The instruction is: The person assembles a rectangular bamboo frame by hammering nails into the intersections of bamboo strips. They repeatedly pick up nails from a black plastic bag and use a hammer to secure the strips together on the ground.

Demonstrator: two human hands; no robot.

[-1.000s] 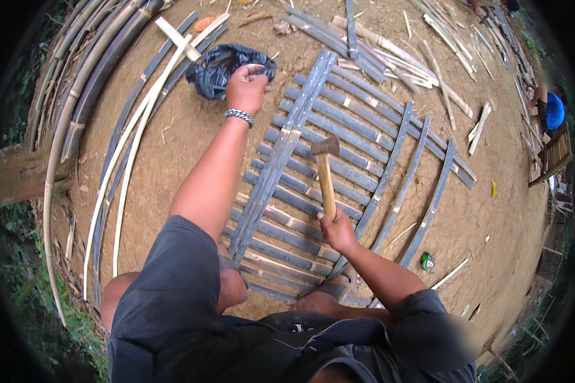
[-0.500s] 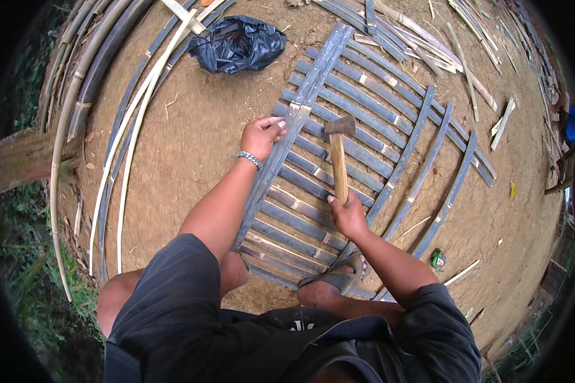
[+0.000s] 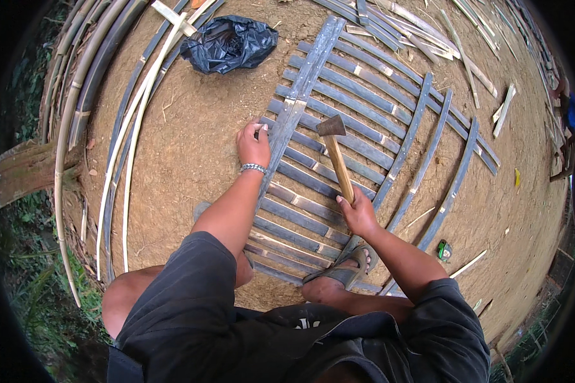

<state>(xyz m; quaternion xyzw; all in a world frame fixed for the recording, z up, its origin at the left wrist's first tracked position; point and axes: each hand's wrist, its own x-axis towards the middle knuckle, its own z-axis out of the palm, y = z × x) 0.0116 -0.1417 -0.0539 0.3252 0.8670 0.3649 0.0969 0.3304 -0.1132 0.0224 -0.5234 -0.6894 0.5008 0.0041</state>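
Observation:
A lattice of dark bamboo slats lies on the ground under my arms. A long bamboo strip [image 3: 305, 80] crosses the left ends of its slats [image 3: 358, 99]. My left hand [image 3: 253, 145] is beside that strip's left edge, near a slat end. Its fingers are curled together, and anything between them is too small or hidden to make out. My right hand [image 3: 360, 212] grips the wooden handle of a hatchet [image 3: 340, 159]. The hatchet's rusty head is up over the middle of the slats, apart from my left hand. My sandalled foot [image 3: 345, 271] rests at the lattice's near right corner.
A black plastic bag [image 3: 230, 46] sits open beyond the lattice. Bamboo poles [image 3: 76, 83] and pale strips [image 3: 131, 153] lie at left. Loose strips [image 3: 450, 172] and a green tape measure [image 3: 444, 250] lie at right. Split bamboo [image 3: 421, 38] is piled at the far side.
My left hand has slid off the long strip to its left side, slightly nearer me. The hatchet now tilts more to the left, still in my right hand. The view has shifted slightly.

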